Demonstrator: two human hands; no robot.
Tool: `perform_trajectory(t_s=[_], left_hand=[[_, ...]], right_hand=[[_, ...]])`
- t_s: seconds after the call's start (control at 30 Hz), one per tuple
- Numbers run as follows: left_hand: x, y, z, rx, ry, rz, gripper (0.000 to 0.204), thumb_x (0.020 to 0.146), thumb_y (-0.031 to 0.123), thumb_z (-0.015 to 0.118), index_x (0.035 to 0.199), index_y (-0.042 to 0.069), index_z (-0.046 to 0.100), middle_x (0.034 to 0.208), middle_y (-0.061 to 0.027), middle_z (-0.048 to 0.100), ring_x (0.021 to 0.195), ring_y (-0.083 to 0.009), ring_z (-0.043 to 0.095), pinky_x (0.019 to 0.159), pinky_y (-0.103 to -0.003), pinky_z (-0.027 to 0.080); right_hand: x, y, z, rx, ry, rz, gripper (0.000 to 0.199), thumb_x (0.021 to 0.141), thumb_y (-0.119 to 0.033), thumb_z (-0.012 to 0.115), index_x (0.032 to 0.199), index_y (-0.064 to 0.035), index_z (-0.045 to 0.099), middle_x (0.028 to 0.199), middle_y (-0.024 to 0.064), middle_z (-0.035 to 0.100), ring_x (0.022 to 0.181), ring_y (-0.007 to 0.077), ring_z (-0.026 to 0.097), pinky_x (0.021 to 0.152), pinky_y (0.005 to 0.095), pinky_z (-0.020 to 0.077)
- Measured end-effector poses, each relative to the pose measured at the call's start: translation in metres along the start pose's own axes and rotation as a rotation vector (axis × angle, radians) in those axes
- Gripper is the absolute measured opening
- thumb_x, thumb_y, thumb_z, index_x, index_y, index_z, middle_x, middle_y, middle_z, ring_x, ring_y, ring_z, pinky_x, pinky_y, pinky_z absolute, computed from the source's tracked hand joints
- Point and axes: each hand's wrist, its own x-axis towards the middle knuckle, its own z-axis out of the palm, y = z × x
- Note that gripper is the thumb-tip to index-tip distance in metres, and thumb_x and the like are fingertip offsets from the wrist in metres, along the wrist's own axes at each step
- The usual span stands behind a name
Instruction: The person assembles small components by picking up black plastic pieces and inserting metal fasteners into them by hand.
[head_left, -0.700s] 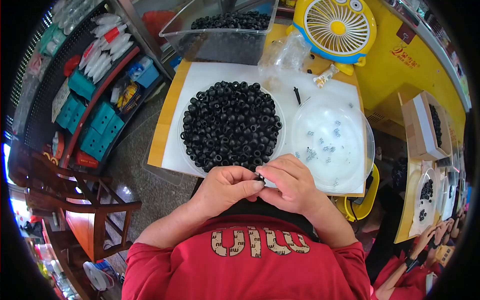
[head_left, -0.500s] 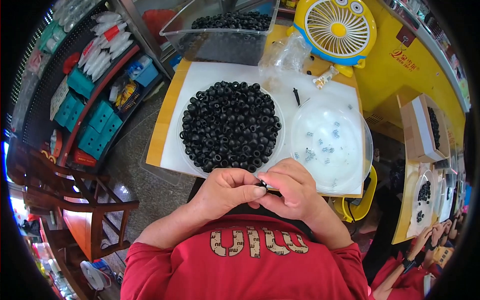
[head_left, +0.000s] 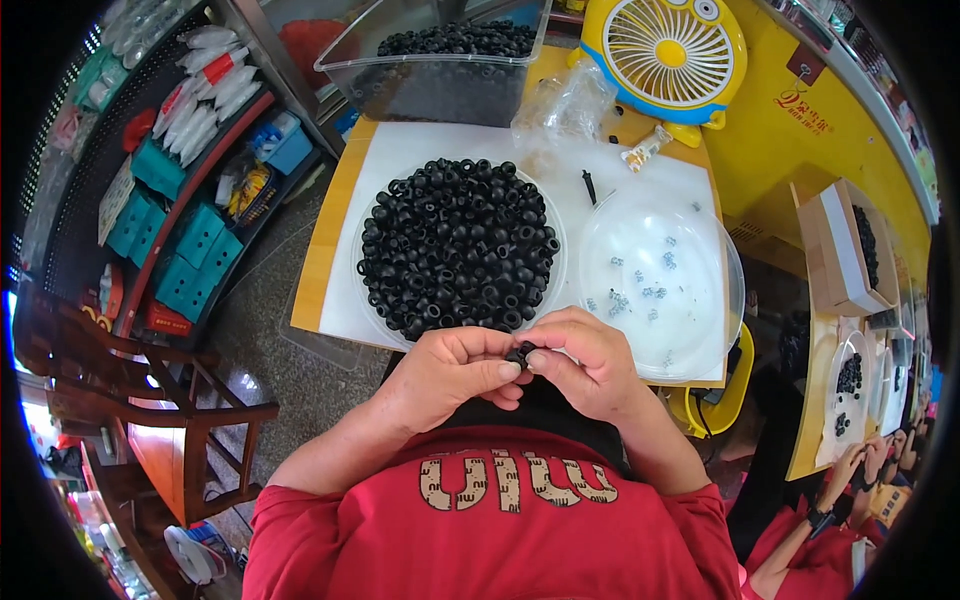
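Observation:
Both my hands meet close to my chest, just below the near edge of the white work sheet point(head_left: 420, 150). My left hand point(head_left: 450, 372) and my right hand point(head_left: 580, 365) pinch one small black ring point(head_left: 520, 353) between their fingertips. Straight ahead lies a clear round plate point(head_left: 372, 310) heaped with several black rings point(head_left: 455, 240). To its right a clear round lid point(head_left: 715, 235) holds several small silver metal pieces point(head_left: 640, 285).
A clear bin point(head_left: 345, 55) of black rings stands at the back, beside a crumpled clear bag point(head_left: 560, 100) and a yellow desk fan point(head_left: 670, 50). Shelves with teal boxes point(head_left: 170, 240) and a wooden chair point(head_left: 170, 410) are left. Another person's hands point(head_left: 860, 470) work at right.
My hands stayed together at my chest. The small silver piece seen between the fingertips earlier is no longer visible; only the black ring shows between them now.

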Motion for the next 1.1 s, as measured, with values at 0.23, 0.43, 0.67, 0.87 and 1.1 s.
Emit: perform_trajectory(t_s=[0.23, 0.43, 0.67, 0.87, 1.1], left_hand=[[0.002, 0.000, -0.004, 0.055, -0.003, -0.007, 0.023, 0.083, 0.006, 0.053, 0.104, -0.003, 0.053, 0.088, -0.0106, 0.060, 0.075, -0.0138, 0.059, 0.068, -0.026, 0.051], [0.003, 0.002, -0.003, 0.089, 0.010, -0.021, 0.022, 0.083, 0.008, 0.053, 0.103, -0.003, 0.054, 0.087, -0.0097, 0.060, 0.075, -0.0129, 0.059, 0.068, -0.025, 0.050], [0.001, 0.004, -0.001, 0.136, 0.045, -0.044, 0.020, 0.083, 0.007, 0.052, 0.100, -0.003, 0.055, 0.085, -0.0089, 0.061, 0.074, -0.0118, 0.059, 0.066, -0.024, 0.050], [0.000, 0.006, 0.000, 0.156, 0.047, -0.061, 0.020, 0.082, 0.007, 0.052, 0.099, -0.003, 0.055, 0.084, -0.0089, 0.060, 0.073, -0.0116, 0.059, 0.065, -0.024, 0.050], [0.000, 0.004, 0.000, 0.161, 0.038, -0.059, 0.020, 0.082, 0.007, 0.052, 0.099, -0.003, 0.055, 0.084, -0.0087, 0.061, 0.073, -0.0113, 0.059, 0.066, -0.023, 0.050]], right_hand=[[0.002, -0.001, -0.004, 0.057, 0.005, 0.065, 0.015, 0.072, 0.001, 0.058, 0.087, -0.0005, 0.059, 0.081, 0.0098, 0.059, 0.073, 0.0189, 0.058, 0.063, 0.0257, 0.0455], [0.006, -0.005, -0.005, -0.115, 0.013, -0.018, 0.013, 0.071, 0.001, 0.058, 0.084, -0.0014, 0.058, 0.077, 0.0095, 0.058, 0.070, 0.0207, 0.057, 0.061, 0.0266, 0.0451], [0.008, -0.010, -0.006, -0.263, -0.024, -0.110, 0.014, 0.070, 0.000, 0.058, 0.084, -0.0030, 0.058, 0.073, 0.0083, 0.057, 0.064, 0.0223, 0.055, 0.057, 0.0280, 0.0450], [0.006, -0.011, -0.007, -0.181, -0.051, -0.018, 0.015, 0.070, 0.000, 0.057, 0.084, -0.0034, 0.058, 0.071, 0.0074, 0.058, 0.063, 0.0215, 0.057, 0.055, 0.0277, 0.0453], [0.005, -0.008, -0.003, -0.181, -0.028, -0.076, 0.016, 0.071, 0.001, 0.057, 0.086, -0.0033, 0.058, 0.071, 0.0078, 0.058, 0.062, 0.0203, 0.056, 0.055, 0.0269, 0.0450]])
